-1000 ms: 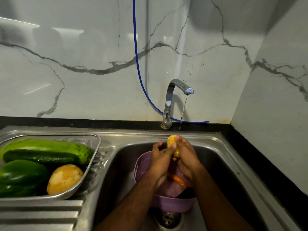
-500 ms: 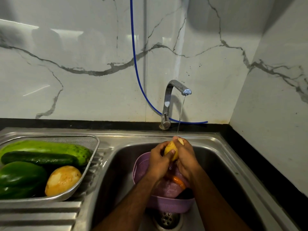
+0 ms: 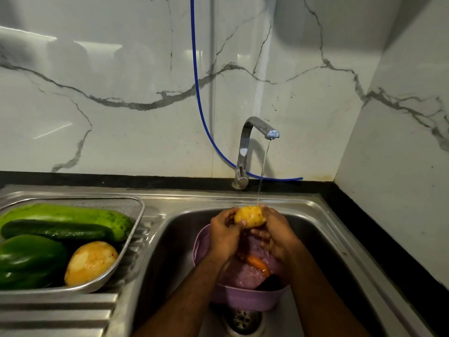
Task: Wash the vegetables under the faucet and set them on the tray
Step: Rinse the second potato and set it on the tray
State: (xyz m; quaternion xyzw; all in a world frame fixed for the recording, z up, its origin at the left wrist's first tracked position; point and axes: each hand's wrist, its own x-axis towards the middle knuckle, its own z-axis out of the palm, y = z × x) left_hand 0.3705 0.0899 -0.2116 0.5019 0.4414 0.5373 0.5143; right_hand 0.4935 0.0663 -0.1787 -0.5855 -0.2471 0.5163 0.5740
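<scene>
Both hands meet over the far half of the sink point(image 3: 323, 222), clamped from either side on a small yellow potato point(image 3: 250, 216). The left hand point(image 3: 224, 235) curls round its left end with the thumb across the near face; the right hand point(image 3: 275, 233) cups the right end, fingers wrapped underneath. The thin stream from the faucet point(image 3: 257, 132) lands on the top of the potato, so the washing step looks to be under way rather than finished.

The potato's long axis runs roughly left to right, across the line between the two palms. Directly below the hands sits a lilac plastic basket point(image 3: 245, 297) in the basin, with a carrot point(image 3: 258, 263) and something dark inside it that I cannot identify.

The mesh tray point(image 3: 136, 215) rests on the drainboard at the left edge of the surface, well apart from the hands. It already carries a pale green gourd point(image 3: 73, 214), a cucumber point(image 3: 56, 231), a green bell pepper point(image 3: 26, 261) and a larger potato point(image 3: 91, 262). The tray lies to the left of the held potato, so the left hand is the nearer one for the transfer, and the free gap appears to be the tray's near-right corner.
</scene>
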